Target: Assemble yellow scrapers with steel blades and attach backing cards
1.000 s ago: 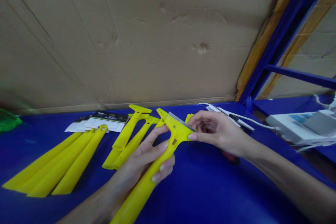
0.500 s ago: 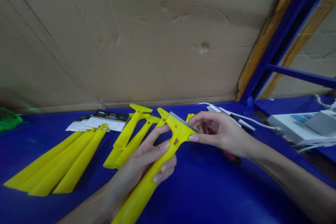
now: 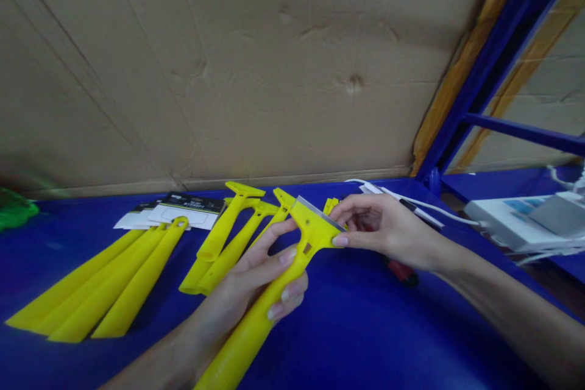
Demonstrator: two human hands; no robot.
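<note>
A yellow scraper slants up from the bottom edge, its wide head carrying a thin metal blade. My left hand is wrapped round the scraper's handle just below the head. At the head's right corner, my right hand pinches the end of the blade and head between thumb and fingers; its fingertips are partly hidden behind the head. Several yellow scraper parts with T-shaped heads lie just beyond my left hand. Further left, several long yellow handles lie side by side.
Black-and-white packaging cards lie behind the handles. A red-and-black tool is partly covered by my right arm. White cables and a white box stand at right, near a blue metal frame. Cardboard walls the blue table's back.
The scraper head and both hands have shifted very slightly to the right. Both grips look the same, and the other things on the table lie as before.
</note>
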